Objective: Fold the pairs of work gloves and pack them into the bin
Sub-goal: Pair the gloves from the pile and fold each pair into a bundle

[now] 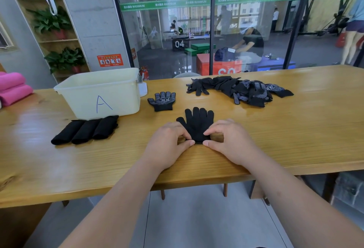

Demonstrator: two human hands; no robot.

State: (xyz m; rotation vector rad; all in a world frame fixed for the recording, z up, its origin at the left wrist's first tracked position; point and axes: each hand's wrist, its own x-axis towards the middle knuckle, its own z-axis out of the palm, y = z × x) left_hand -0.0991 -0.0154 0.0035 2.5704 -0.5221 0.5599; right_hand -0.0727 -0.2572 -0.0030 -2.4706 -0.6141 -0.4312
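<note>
- A plain black glove (197, 123) lay flat on the wooden table (295, 129), near its front edge, fingers pointing away from the person.
- The left hand (169, 145) sat at the glove's cuff on the left side, thumb and forefinger curled and pinching the cuff's corner.
- The right hand (228, 141) mirrored it on the right side, thumb and forefinger pinching the opposite corner of the cuff; the rest of the glove stretched out beyond both hands.
- A single dotted glove (162, 101) lay palm up just beyond the plain one, to its left, apart from it.
- A heap of unfolded gloves (240, 90) sprawled farther back on the right.
- Three folded glove bundles (86, 131) rested side by side well to the left of the left hand, just in front of the bin.
- The pale bin (104, 94), marked with a blue "A", stood at the table's left rear.
- Pink rolled towels (13, 90) sat at the far left edge.
</note>
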